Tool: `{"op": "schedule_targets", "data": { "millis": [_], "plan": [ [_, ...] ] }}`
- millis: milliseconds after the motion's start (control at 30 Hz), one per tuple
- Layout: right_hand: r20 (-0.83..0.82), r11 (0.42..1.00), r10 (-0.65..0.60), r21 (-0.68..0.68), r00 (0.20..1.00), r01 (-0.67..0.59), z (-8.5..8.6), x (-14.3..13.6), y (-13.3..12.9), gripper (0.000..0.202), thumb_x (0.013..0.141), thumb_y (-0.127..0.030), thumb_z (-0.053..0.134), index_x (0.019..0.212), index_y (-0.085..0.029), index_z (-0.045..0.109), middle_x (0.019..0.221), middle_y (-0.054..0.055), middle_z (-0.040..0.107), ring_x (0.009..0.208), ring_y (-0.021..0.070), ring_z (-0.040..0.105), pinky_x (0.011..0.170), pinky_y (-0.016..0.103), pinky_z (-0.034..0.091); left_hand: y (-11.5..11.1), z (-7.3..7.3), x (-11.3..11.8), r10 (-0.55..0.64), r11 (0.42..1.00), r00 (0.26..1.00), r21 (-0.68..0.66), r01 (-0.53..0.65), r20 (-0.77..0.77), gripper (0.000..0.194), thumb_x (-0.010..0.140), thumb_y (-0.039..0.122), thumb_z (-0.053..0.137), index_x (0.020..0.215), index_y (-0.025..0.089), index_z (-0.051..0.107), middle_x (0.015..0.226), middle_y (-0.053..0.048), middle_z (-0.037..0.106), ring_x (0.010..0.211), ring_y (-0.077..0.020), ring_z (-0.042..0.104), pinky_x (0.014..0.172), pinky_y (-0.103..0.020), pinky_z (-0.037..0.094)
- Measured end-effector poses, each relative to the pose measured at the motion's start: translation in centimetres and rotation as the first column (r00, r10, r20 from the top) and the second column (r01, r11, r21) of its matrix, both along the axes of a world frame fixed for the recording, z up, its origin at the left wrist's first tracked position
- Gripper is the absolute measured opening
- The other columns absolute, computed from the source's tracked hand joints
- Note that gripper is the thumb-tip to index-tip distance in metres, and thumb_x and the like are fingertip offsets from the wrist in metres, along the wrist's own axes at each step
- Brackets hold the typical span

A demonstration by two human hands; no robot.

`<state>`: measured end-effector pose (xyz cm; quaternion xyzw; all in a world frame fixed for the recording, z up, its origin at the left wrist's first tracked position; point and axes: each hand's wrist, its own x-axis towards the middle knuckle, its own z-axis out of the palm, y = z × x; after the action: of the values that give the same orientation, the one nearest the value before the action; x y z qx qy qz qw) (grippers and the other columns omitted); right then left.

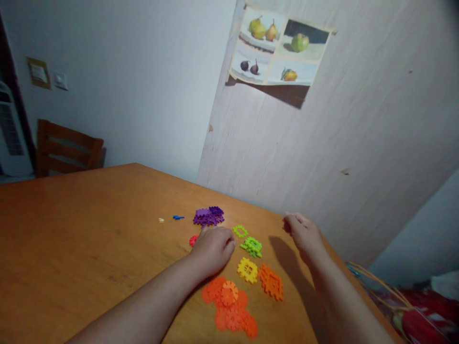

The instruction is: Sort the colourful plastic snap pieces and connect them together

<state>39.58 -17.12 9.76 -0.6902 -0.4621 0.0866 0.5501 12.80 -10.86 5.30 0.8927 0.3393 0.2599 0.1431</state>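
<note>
My left hand point(214, 248) is low over the middle of the table, its fingers curled and turned away; what they hold, if anything, is hidden. Just beyond it lies a pile of purple pieces point(208, 217), and a red piece point(193, 240) shows beside its wrist. My right hand point(299, 231) hovers above the table's right side with fingers bent together, their tips hidden. Between the hands are a light green ring point(240, 231) and stacked green pieces point(252, 246). Nearer are yellow pieces point(247, 270), orange pieces point(271, 282) and a spread of red-orange round pieces point(233, 313).
A small blue piece point(178, 217) and a tiny cream piece point(161, 220) lie left of the purple pile on the wooden table point(89, 239). A wall borders the far edge. A chair point(68, 148) stands at the far left, and cords point(383, 285) hang at the right.
</note>
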Motion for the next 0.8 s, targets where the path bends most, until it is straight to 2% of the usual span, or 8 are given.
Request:
{"op": "schedule_targets", "data": {
  "millis": [100, 167, 300, 367, 467, 667, 800],
  "plan": [
    [-0.038, 0.998, 0.067, -0.018, 0.997, -0.067, 0.0, -2.5, -1.1, 0.039, 0.077, -0.059, 0.061, 0.076, -0.02, 0.062, 0.054, -0.003, 0.055, 0.052, 0.0139, 0.05, 0.052, 0.024, 0.037, 0.4, 0.0, -0.1, 0.063, 0.998, 0.998, -0.028, -0.062, 0.024, 0.025, 0.093, 0.031, 0.049, 0.085, 0.02, 0.069, 0.091, -0.006, 0.073, 0.085, -0.0212, 0.064, 0.072, -0.03, 0.038],
    [-0.014, 0.994, 0.111, -0.005, 0.994, -0.111, -1.0, -3.3, -1.1, 0.039, 0.076, -0.058, 0.063, 0.082, -0.019, 0.065, 0.06, -0.001, 0.06, 0.057, 0.0152, 0.055, 0.055, 0.025, 0.041, 0.8, -0.2, -0.1, 0.099, 0.994, 0.995, -0.043, -0.098, 0.024, 0.027, 0.093, 0.033, 0.048, 0.082, 0.02, 0.068, 0.087, -0.006, 0.072, 0.08, -0.0199, 0.063, 0.067, -0.029, 0.036],
    [0.128, 0.989, 0.139, -0.063, 0.982, -0.132, -4.7, -3.3, -0.4, 0.034, 0.078, -0.051, 0.062, 0.093, -0.022, 0.071, 0.091, 0.007, 0.075, 0.087, 0.0227, 0.068, 0.082, 0.036, 0.052, 1.7, -0.7, -0.1, 0.168, 0.983, 0.985, -0.08, -0.164, 0.039, 0.031, 0.093, 0.041, 0.048, 0.078, 0.02, 0.064, 0.079, -0.005, 0.069, 0.071, -0.0185, 0.059, 0.061, -0.028, 0.03],
    [0.194, 0.983, 0.145, -0.139, 0.97, -0.12, -6.6, -2.8, -0.1, 0.036, 0.079, -0.049, 0.063, 0.101, -0.024, 0.073, 0.108, 0.009, 0.075, 0.102, 0.0263, 0.067, 0.094, 0.042, 0.05, 2.0, -0.8, -0.2, 0.202, 0.975, 0.977, -0.103, -0.195, 0.063, 0.033, 0.093, 0.045, 0.048, 0.077, 0.021, 0.063, 0.076, -0.004, 0.068, 0.068, -0.0181, 0.058, 0.059, -0.028, 0.028],
    [0.284, 0.964, 0.183, -0.24, 0.941, -0.114, -8.4, -2.3, -0.1, 0.043, 0.077, -0.051, 0.067, 0.109, -0.023, 0.074, 0.12, 0.012, 0.072, 0.116, 0.0308, 0.063, 0.103, 0.046, 0.045, 2.3, -0.7, -0.3, 0.232, 0.964, 0.969, -0.15, -0.217, 0.089, 0.034, 0.093, 0.046, 0.047, 0.076, 0.021, 0.063, 0.071, -0.003, 0.066, 0.064, -0.0172, 0.056, 0.057, -0.027, 0.026],
    [0.404, 0.939, 0.234, -0.329, 0.884, -0.098, -9.5, -2.3, 0.1, 0.049, 0.08, -0.05, 0.065, 0.118, -0.021, 0.072, 0.117, 0.012, 0.073, 0.113, 0.0293, 0.064, 0.102, 0.042, 0.045, 2.0, -0.6, -0.1, 0.239, 0.959, 0.964, -0.184, -0.216, 0.113, 0.034, 0.093, 0.046, 0.048, 0.077, 0.02, 0.064, 0.072, -0.003, 0.067, 0.064, -0.0166, 0.055, 0.058, -0.027, 0.026],
    [0.423, 0.94, 0.233, -0.33, 0.875, -0.091, -9.7, -2.2, 0.3, 0.041, 0.078, -0.044, 0.067, 0.113, -0.023, 0.073, 0.113, 0.01, 0.074, 0.107, 0.0277, 0.065, 0.097, 0.041, 0.048, 1.7, -0.7, 0.1, 0.222, 0.965, 0.97, -0.167, -0.203, 0.104, 0.033, 0.092, 0.045, 0.05, 0.076, 0.02, 0.065, 0.074, -0.004, 0.068, 0.065, -0.0169, 0.056, 0.058, -0.027, 0.027]
  ]
}}
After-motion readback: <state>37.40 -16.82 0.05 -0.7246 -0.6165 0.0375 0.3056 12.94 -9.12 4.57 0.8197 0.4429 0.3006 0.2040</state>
